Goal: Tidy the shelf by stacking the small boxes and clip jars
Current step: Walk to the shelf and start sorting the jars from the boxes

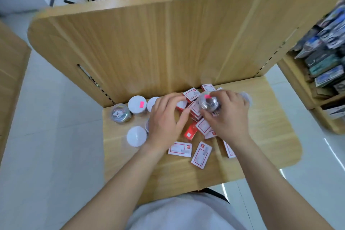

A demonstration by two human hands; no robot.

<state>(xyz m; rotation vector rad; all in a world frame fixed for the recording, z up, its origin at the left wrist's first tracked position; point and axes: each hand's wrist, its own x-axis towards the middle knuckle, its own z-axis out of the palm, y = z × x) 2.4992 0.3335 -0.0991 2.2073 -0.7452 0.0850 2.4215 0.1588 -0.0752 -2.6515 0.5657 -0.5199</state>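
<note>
1. Two bare hands work over the pale wooden shelf (261,121), where small red-and-white cardboard boxes (201,152) lie scattered flat and at all angles, none yet stacked.
2. The right hand (230,117) has its grip closed on a clear plastic clip jar with a pink sticker (207,102), fingers wrapped round its side, holding it above the heap of boxes near the shelf's back panel.
3. The left hand (164,117) hovers with its grip loose and fingers spread, touching or just over the boxes beside that jar; whether it holds anything cannot be told.
4. At the left of the shelf stand the white-lidded jars (137,104), close together, with a clear jar lying tilted on its side (121,113) beside them.
5. The step in hand looks like clearing a jar out of the box pile, early in the task.
6. The next move probably calls for carrying the jar left and setting it squarely on a white lid, then gathering boxes into aligned piles; a round jar may roll if released off-centre.
</note>
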